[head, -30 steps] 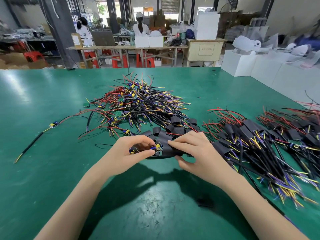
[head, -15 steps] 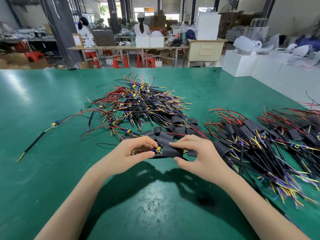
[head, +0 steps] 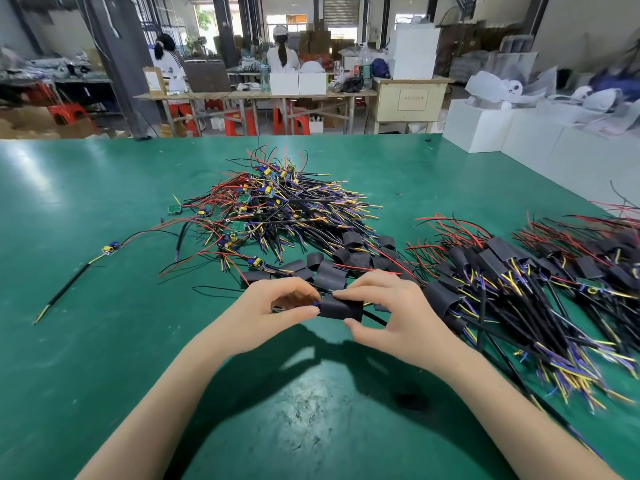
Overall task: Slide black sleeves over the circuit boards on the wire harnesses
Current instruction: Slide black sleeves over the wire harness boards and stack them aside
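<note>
Between my two hands, just above the green table, is a black sleeve [head: 340, 308]. My right hand [head: 391, 313] pinches it from the right, fingers on top and thumb beneath. My left hand [head: 273, 311] pinches the harness end at the sleeve's left mouth; the circuit board is almost wholly hidden inside, with only a blue speck showing. A black cable [head: 375, 317] trails out to the right.
A heap of bare harnesses [head: 277, 209] with small boards lies further back, loose black sleeves [head: 329, 271] just beyond my hands. Sleeved harnesses [head: 502, 271] pile up on the right. One single harness [head: 79, 271] lies at left. White boxes [head: 519, 129] line the far right edge.
The sleeve has slid left over the circuit board, which showed its yellow and blue parts earlier and is now covered. Both hands stayed close together in the same spot.
</note>
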